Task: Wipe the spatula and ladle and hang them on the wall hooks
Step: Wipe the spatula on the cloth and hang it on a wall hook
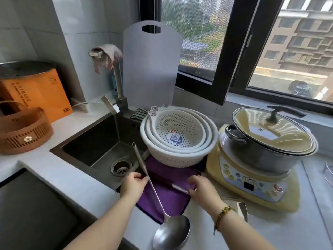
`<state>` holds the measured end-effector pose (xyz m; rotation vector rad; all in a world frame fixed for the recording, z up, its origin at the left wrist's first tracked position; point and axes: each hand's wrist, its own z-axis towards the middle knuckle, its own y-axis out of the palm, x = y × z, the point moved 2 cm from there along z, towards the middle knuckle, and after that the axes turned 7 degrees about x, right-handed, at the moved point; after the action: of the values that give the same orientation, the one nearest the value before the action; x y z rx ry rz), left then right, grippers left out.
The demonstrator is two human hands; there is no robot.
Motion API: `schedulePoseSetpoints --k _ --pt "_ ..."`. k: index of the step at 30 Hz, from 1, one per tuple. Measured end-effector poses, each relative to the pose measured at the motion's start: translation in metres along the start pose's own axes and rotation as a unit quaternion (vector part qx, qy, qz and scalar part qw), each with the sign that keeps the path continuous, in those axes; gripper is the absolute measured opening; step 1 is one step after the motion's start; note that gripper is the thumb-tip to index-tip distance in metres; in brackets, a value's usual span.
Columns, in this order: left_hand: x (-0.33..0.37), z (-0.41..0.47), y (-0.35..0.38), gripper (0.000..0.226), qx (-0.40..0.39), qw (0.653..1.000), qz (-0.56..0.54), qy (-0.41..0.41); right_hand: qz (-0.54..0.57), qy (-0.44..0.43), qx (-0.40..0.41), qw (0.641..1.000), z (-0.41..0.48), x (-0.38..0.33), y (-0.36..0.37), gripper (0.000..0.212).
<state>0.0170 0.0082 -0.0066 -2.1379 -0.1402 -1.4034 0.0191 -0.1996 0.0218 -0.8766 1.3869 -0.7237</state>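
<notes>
A steel ladle (170,231) lies slanted over a purple cloth (167,195) at the sink's right edge, bowl nearest me, handle pointing up toward the sink. My left hand (133,184) pinches the ladle's handle near its middle. My right hand (202,189) is curled over the handle of a steel spatula (240,207). The spatula's handle tip pokes out left of the fingers, and its blade lies on the counter behind my wrist. No wall hooks are in view.
A dark sink (100,141) with a tap (119,87) sits left of the cloth. Stacked white colanders (178,138) rest on the cloth's far end. A yellow cooker with a lidded pot (266,147) stands right. A brown basket (23,130) stands left and a cutting board (151,65) behind.
</notes>
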Motion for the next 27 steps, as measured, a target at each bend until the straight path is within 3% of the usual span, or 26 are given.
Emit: schedulePoseSetpoints --k 2,6,15,18,20,21,23,27 --pt "0.000 0.003 0.004 0.022 0.010 1.000 -0.007 0.002 -0.036 -0.005 -0.008 0.999 0.001 0.000 0.006 0.027" --pt "0.004 0.000 0.010 0.035 0.011 1.000 0.003 0.007 -0.050 -0.012 -0.005 0.999 0.000 0.000 0.018 0.024" --pt "-0.004 -0.003 -0.003 0.038 0.046 0.999 -0.003 -0.015 -0.109 -0.054 0.011 0.992 0.000 -0.002 0.025 0.020" --pt "-0.007 -0.002 -0.009 0.036 0.051 0.998 0.018 -0.018 -0.136 -0.088 0.050 0.986 -0.002 -0.010 0.022 0.008" --pt "-0.005 -0.002 -0.010 0.035 0.048 0.998 0.049 -0.001 -0.149 -0.098 0.081 0.981 -0.002 -0.011 0.022 0.012" --pt "-0.003 -0.002 -0.010 0.034 0.045 0.997 0.067 0.014 -0.137 -0.092 0.079 0.983 -0.001 -0.012 0.021 0.006" --pt "0.000 -0.001 -0.010 0.036 0.045 0.991 0.114 0.049 -0.106 -0.054 0.032 0.992 -0.003 -0.008 0.025 0.019" --pt "0.005 -0.002 -0.011 0.036 0.042 0.978 0.178 0.101 -0.084 -0.056 0.039 0.994 -0.004 -0.005 0.022 0.022"
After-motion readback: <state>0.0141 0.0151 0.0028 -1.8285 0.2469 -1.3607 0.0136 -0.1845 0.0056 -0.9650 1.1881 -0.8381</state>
